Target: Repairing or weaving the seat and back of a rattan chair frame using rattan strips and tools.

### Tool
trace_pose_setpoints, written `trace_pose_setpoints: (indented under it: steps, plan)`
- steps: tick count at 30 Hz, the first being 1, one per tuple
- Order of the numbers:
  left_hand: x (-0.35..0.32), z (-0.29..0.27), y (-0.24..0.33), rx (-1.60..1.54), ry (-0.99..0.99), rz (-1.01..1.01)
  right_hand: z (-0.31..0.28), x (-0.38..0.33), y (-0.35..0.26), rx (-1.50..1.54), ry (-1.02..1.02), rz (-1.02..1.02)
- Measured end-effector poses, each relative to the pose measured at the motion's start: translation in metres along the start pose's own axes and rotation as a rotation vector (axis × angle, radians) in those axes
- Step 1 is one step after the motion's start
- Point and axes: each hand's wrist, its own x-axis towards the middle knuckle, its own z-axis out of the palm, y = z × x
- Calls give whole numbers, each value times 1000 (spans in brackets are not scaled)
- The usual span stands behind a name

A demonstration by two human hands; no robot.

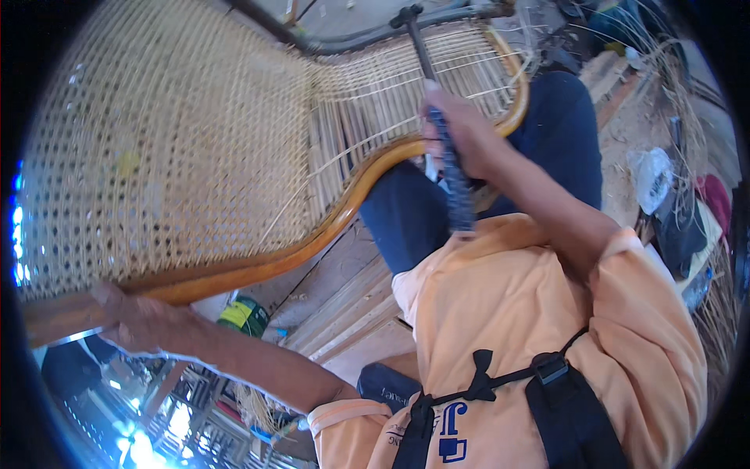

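Observation:
A rattan chair point(195, 141) with a woven cane panel lies across my lap. Its bent wooden rail point(336, 223) curves along the near side. At the far left end of that rail, my left hand point(141, 316) grips the wood, its fingers partly hidden. My right hand point(457, 129) is closed around the dark, wrapped handle of a hammer point(423, 55). The hammer's head is up over the chair's far side, above the slatted section point(351, 129), where light cane strands run across the slats. I cannot tell whether the head touches anything.
Under the rail stands a green and yellow container point(244, 314) on the boards. Loose cane strands point(680, 86) hang at the far right, near a clear plastic bag point(652, 178). A dark metal bar point(367, 43) runs past the chair's far edge.

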Motion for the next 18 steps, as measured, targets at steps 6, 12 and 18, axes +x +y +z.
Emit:
trace_pose_setpoints:
  steps: [6,12,18]
  plan:
    - [3,-2,24,541,190,-294,-172,-143,-74,-949,507,-255]
    - [19,-9,-1,599,37,-132,-316,-271,21,-1420,992,-338]
    - [12,-5,-2,616,-29,102,-325,-267,108,-1392,1175,-259]
